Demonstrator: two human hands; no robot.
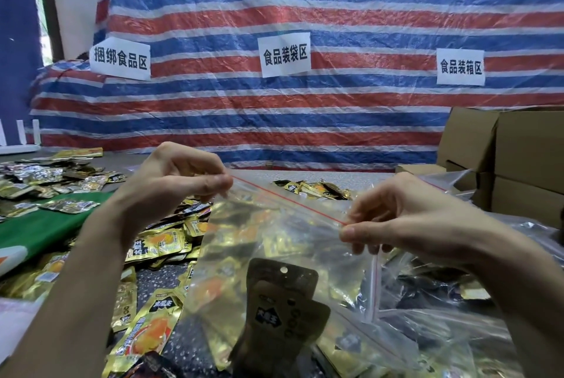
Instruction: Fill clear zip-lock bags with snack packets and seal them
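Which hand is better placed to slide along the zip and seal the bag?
Probably the right hand: its fingertips pinch the red zip line itself; the left hand anchors the other end.

red-blue-white striped tarp (pixel 335 5), gold packets (pixel 158 243), green cloth (pixel 39 231)

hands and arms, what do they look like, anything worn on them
The left hand and right hand are bare: no gloves, rings or watch in view. The forearms are bare too, with no sleeve showing as far as the frame's edge.
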